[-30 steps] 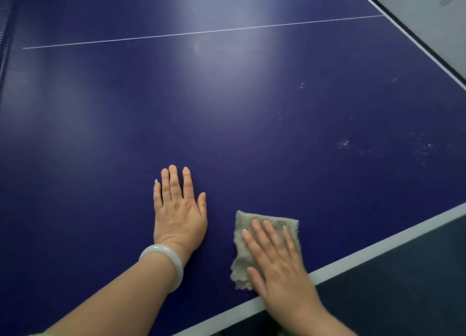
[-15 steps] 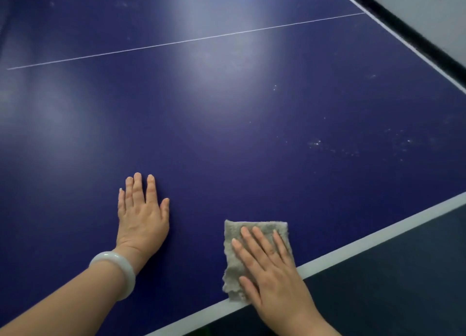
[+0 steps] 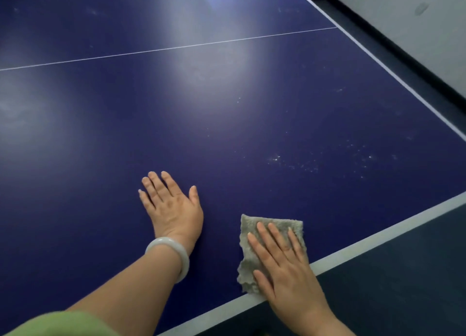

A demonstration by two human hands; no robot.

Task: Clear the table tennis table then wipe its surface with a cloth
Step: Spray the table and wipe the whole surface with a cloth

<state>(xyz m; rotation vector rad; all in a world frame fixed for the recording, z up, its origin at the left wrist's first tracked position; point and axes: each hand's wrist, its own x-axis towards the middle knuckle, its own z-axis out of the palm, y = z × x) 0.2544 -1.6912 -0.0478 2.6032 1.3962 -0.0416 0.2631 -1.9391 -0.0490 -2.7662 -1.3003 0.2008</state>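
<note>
The dark blue table tennis table (image 3: 227,123) fills the view, with a thin white centre line and a white border along its near edge. A grey cloth (image 3: 252,237) lies flat on it close to that near edge. My right hand (image 3: 285,267) presses the cloth down with straight fingers. My left hand (image 3: 171,207), with a pale bangle on the wrist, rests flat on the bare surface just left of the cloth. Pale dusty specks (image 3: 315,161) mark the surface to the right of and beyond the cloth.
The table's right edge runs diagonally at the upper right, with dark floor (image 3: 393,58) and a light wall (image 3: 416,20) beyond it. Dark floor (image 3: 393,285) also lies below the near edge at the lower right.
The view has swung, so the table's right edge and wall show more. Both hands stay flat, and the cloth stays under my right hand near the front edge.
</note>
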